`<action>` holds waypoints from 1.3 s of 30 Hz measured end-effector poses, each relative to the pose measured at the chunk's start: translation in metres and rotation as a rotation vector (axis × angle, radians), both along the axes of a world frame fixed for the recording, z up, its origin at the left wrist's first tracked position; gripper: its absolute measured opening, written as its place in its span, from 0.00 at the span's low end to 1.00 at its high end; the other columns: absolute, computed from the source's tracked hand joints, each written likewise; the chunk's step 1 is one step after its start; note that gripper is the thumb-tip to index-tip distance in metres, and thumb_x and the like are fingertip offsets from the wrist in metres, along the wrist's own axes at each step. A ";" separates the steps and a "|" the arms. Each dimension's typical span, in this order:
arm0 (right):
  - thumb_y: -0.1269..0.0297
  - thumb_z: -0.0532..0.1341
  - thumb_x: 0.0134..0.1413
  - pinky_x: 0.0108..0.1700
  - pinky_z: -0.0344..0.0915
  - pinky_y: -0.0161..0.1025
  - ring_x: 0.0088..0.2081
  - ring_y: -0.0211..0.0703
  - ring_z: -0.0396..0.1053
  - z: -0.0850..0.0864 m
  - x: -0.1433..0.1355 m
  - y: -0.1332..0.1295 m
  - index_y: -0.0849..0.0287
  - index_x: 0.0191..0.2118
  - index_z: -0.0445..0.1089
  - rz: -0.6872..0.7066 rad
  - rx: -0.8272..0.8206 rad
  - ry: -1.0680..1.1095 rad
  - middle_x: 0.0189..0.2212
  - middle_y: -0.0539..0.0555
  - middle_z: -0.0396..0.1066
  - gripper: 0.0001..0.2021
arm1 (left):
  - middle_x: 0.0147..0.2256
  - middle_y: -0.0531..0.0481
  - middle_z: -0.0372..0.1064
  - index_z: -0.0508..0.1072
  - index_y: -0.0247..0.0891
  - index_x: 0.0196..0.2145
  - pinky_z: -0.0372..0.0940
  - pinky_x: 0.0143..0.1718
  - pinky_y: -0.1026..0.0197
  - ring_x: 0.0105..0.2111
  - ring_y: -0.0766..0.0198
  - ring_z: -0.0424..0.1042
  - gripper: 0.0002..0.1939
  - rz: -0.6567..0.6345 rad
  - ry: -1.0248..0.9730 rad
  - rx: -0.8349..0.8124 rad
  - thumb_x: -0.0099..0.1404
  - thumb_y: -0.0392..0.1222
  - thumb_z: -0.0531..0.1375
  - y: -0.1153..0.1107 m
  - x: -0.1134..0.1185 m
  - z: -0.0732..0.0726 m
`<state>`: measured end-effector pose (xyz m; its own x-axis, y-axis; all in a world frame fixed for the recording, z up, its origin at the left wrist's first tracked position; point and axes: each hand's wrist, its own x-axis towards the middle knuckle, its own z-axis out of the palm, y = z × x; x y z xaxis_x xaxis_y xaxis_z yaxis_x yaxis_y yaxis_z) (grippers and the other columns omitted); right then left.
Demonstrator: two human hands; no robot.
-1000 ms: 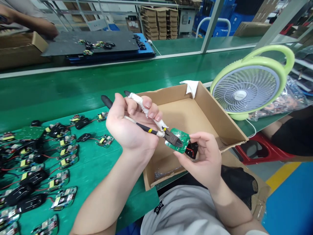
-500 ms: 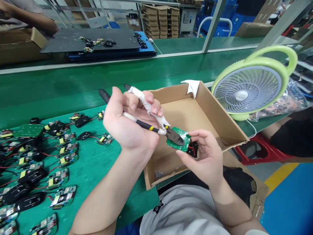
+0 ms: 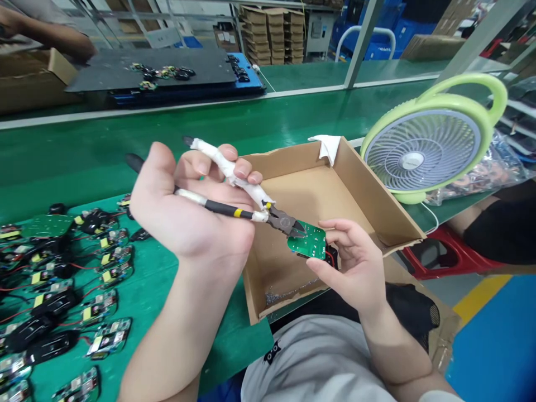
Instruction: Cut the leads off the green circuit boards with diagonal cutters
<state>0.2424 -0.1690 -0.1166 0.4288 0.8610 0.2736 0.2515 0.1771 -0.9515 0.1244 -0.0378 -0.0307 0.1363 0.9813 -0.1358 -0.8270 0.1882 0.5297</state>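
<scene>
My left hand (image 3: 196, 218) is turned palm up, its fingers curled round diagonal cutters (image 3: 282, 222) with white-wrapped and black handles. The jaws look slightly parted, their tips by the upper left edge of a small green circuit board (image 3: 309, 241). My right hand (image 3: 352, 262) pinches that board at its right side between thumb and fingers. The board's soldered face is up. A black part with a red wire (image 3: 331, 257) shows beneath it, partly hidden by my fingers. Both hands are above an open cardboard box (image 3: 293, 184), which has small clippings (image 3: 274, 297) in its near corner.
Several circuit boards wired to black housings (image 3: 54, 301) cover the left of the green mat (image 3: 167, 312). A green fan (image 3: 422, 151) stands right of the box, by a plastic bag (image 3: 494, 170). Across the bench, a person's arm (image 3: 54, 33) is near another carton (image 3: 33, 78).
My left hand and the cutters have moved left, so the jaws have drawn back from the middle of the board towards its edge. My right hand still holds the board in nearly the same place.
</scene>
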 end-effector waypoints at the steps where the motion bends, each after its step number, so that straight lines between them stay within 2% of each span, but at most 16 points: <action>1: 0.66 0.74 0.48 0.35 0.71 0.36 0.34 0.43 0.77 0.000 0.000 0.000 0.53 0.49 0.70 0.001 -0.001 -0.006 0.31 0.48 0.78 0.22 | 0.26 0.46 0.62 0.49 0.40 0.23 0.61 0.24 0.59 0.23 0.63 0.63 0.24 -0.006 -0.002 0.001 0.75 0.54 0.42 -0.001 0.001 -0.001; 6: 0.66 0.74 0.48 0.35 0.72 0.36 0.35 0.43 0.78 -0.001 -0.002 0.000 0.53 0.49 0.70 -0.023 0.007 -0.051 0.31 0.48 0.79 0.22 | 0.26 0.46 0.62 0.54 0.37 0.20 0.61 0.24 0.62 0.23 0.65 0.62 0.26 -0.057 0.027 0.036 0.73 0.53 0.45 -0.005 0.008 -0.005; 14: 0.66 0.74 0.48 0.34 0.72 0.34 0.31 0.41 0.76 -0.002 -0.002 0.000 0.53 0.48 0.71 -0.060 0.029 -0.136 0.30 0.47 0.78 0.21 | 0.26 0.46 0.61 0.56 0.36 0.18 0.60 0.23 0.61 0.22 0.65 0.62 0.30 -0.081 0.085 0.068 0.74 0.55 0.41 -0.008 0.010 -0.007; 20: 0.67 0.74 0.47 0.37 0.74 0.34 0.31 0.39 0.76 0.000 -0.006 0.000 0.54 0.49 0.72 -0.071 0.008 -0.198 0.32 0.48 0.79 0.22 | 0.20 0.50 0.51 0.45 0.37 0.18 0.51 0.18 0.64 0.16 0.69 0.52 0.28 -0.040 0.035 0.052 0.76 0.50 0.41 -0.010 0.014 -0.007; 26: 0.67 0.75 0.46 0.38 0.73 0.34 0.33 0.41 0.77 0.001 -0.002 0.000 0.54 0.52 0.73 -0.041 -0.027 -0.117 0.34 0.49 0.81 0.25 | 0.21 0.50 0.53 0.38 0.39 0.23 0.51 0.17 0.65 0.16 0.70 0.54 0.25 -0.118 -0.078 0.170 0.77 0.51 0.38 -0.006 0.003 0.001; 31: 0.69 0.75 0.46 0.37 0.72 0.33 0.33 0.40 0.78 -0.001 0.003 0.000 0.53 0.49 0.74 0.004 -0.019 0.040 0.33 0.48 0.81 0.22 | 0.26 0.46 0.62 0.46 0.41 0.24 0.63 0.24 0.59 0.23 0.62 0.64 0.22 -0.065 0.051 0.048 0.75 0.53 0.42 0.007 -0.009 0.005; 34: 0.69 0.75 0.47 0.36 0.72 0.32 0.33 0.40 0.78 -0.002 0.005 -0.001 0.51 0.49 0.75 0.015 -0.008 0.076 0.32 0.48 0.81 0.22 | 0.27 0.45 0.62 0.50 0.41 0.24 0.62 0.23 0.59 0.23 0.62 0.64 0.22 -0.061 0.066 -0.022 0.73 0.54 0.44 0.009 -0.008 0.003; 37: 0.69 0.75 0.47 0.36 0.72 0.32 0.33 0.40 0.78 -0.002 0.005 0.000 0.51 0.49 0.75 0.019 0.002 0.073 0.31 0.48 0.81 0.21 | 0.27 0.45 0.62 0.53 0.40 0.23 0.62 0.23 0.59 0.23 0.63 0.62 0.24 -0.089 0.068 -0.031 0.72 0.56 0.46 0.008 -0.004 0.000; 39: 0.68 0.75 0.47 0.35 0.72 0.33 0.33 0.41 0.78 -0.002 0.005 -0.001 0.52 0.48 0.75 0.014 -0.003 0.049 0.32 0.49 0.81 0.21 | 0.27 0.46 0.61 0.54 0.39 0.22 0.61 0.23 0.61 0.23 0.64 0.61 0.24 -0.085 0.075 -0.027 0.72 0.54 0.46 0.006 -0.002 -0.001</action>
<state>0.2472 -0.1695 -0.1191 0.4299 0.8675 0.2502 0.2025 0.1774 -0.9631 0.1228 -0.0320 -0.0313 0.2077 0.9624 -0.1749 -0.7658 0.2712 0.5831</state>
